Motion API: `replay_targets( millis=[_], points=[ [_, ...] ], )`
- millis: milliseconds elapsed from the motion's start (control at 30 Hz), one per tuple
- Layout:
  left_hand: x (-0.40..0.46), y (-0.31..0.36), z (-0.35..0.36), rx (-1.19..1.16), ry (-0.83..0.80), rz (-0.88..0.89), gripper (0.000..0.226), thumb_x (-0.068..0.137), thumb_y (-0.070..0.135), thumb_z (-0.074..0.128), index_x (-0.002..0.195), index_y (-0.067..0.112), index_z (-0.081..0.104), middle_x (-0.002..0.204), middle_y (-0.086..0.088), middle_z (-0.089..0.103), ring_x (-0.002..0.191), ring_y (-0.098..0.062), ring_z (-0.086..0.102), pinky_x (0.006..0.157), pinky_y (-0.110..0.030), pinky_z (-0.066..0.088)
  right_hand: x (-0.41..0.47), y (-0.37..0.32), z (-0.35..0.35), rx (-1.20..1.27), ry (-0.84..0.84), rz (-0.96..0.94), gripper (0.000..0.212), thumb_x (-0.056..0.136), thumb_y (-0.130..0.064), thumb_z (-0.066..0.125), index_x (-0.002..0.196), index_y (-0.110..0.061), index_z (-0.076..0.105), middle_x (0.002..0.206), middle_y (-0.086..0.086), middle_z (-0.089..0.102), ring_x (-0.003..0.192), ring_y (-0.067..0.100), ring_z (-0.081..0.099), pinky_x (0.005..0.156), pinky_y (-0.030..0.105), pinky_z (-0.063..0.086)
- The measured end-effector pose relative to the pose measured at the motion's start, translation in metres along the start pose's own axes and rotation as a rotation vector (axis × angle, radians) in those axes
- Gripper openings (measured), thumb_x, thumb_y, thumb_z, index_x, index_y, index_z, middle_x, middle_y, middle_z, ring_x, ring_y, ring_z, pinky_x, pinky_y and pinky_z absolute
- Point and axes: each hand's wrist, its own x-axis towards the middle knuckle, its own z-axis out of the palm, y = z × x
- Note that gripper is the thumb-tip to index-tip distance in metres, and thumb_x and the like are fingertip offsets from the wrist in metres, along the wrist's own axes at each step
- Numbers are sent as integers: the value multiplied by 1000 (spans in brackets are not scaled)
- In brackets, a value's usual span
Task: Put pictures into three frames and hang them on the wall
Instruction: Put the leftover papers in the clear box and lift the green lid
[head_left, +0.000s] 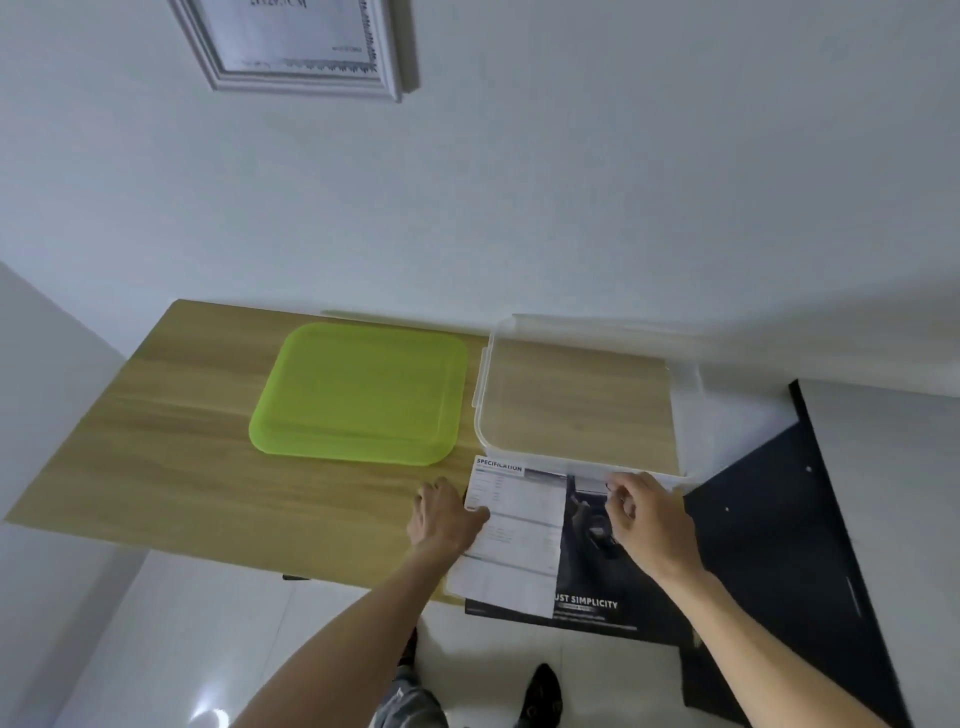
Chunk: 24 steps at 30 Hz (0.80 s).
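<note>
Left hand (444, 519) thumb presses picture (524, 535); right hand (647, 519) fingers pinch top edge.

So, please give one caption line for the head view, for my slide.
Both hands, left hand and right hand, handle a printed sheet on the wooden table beside a green lid.

Lid (358, 395) left of box (582, 457) on table (156, 467), picture (519, 540) before box

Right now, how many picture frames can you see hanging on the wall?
1. A white moulded picture frame hangs on the wall, top left, above the wooden table. More may hang out of view.
</note>
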Motion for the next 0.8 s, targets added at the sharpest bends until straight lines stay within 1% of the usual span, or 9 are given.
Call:
replay_targets(
  millis=[67, 100, 167, 233, 367, 467, 533, 700, 800],
  points=[
    [-11, 7, 18, 19, -12, -29, 74, 76, 49, 70, 131, 7, 42, 137, -13, 41, 127, -32, 42, 94, -41, 45, -17, 27, -7, -72, -93, 214, 26, 95, -35, 58, 117, -21, 61, 119, 1, 59, 99, 20, 64, 70, 36, 56],
    [-15, 10, 24, 25, -5, -39, 78, 76, 48, 71, 134, 6, 40, 140, -15, 37, 129, -32, 39, 95, -41, 44, -23, 38, -10, -107, -146, 306, 35, 95, -41, 57, 122, -19, 58, 123, 3, 56, 104, 22, 62, 71, 35, 54],
    [-19, 17, 32, 34, 5, -57, 80, 77, 45, 73, 135, 4, 36, 142, -17, 33, 131, -33, 36, 96, -39, 44, -32, 53, -13, -169, -226, 412, 54, 92, -55, 56, 131, -18, 53, 126, 6, 52, 109, 23, 59, 70, 32, 50],
    [-21, 22, 37, 33, 17, -87, 79, 78, 38, 74, 137, 2, 34, 142, -18, 32, 131, -34, 36, 96, -38, 44, -35, 59, -13, -192, -281, 449, 65, 88, -63, 57, 132, -16, 52, 124, 6, 52, 109, 23, 59, 71, 32, 50],
    [-21, 25, 43, -25, 49, -172, 73, 79, 28, 75, 135, 2, 36, 138, -18, 36, 128, -35, 37, 100, -40, 43, -39, 56, -5, -174, -299, 481, 60, 87, -53, 66, 127, -11, 53, 119, 8, 52, 106, 25, 60, 76, 35, 54],
    [-21, 24, 45, -103, 42, -240, 86, 73, 27, 81, 139, 1, 32, 140, -19, 37, 130, -36, 36, 105, -41, 39, -39, 52, 0, -137, -273, 521, 62, 85, -44, 72, 129, -7, 51, 123, 13, 50, 107, 30, 59, 77, 36, 54],
    [-19, 22, 47, -164, 36, -278, 87, 69, 27, 84, 137, 1, 35, 139, -18, 40, 131, -35, 36, 106, -40, 36, -38, 51, 0, -125, -286, 540, 63, 85, -42, 74, 130, -7, 48, 125, 15, 48, 107, 32, 59, 76, 37, 55],
    [-19, 20, 54, -316, 29, -313, 58, 71, 19, 75, 121, 3, 49, 128, -15, 49, 124, -31, 42, 99, -37, 40, -34, 49, 1, -94, -314, 606, 70, 83, -38, 77, 133, -8, 40, 128, 18, 41, 106, 37, 58, 80, 41, 56],
    [-23, 19, 53, -324, 45, -288, 43, 77, 11, 68, 116, 3, 52, 121, -13, 54, 113, -29, 50, 84, -34, 41, -30, 50, 0, -56, -333, 661, 76, 81, -36, 80, 134, -6, 35, 130, 20, 37, 107, 39, 58, 82, 43, 57]
  ],
)
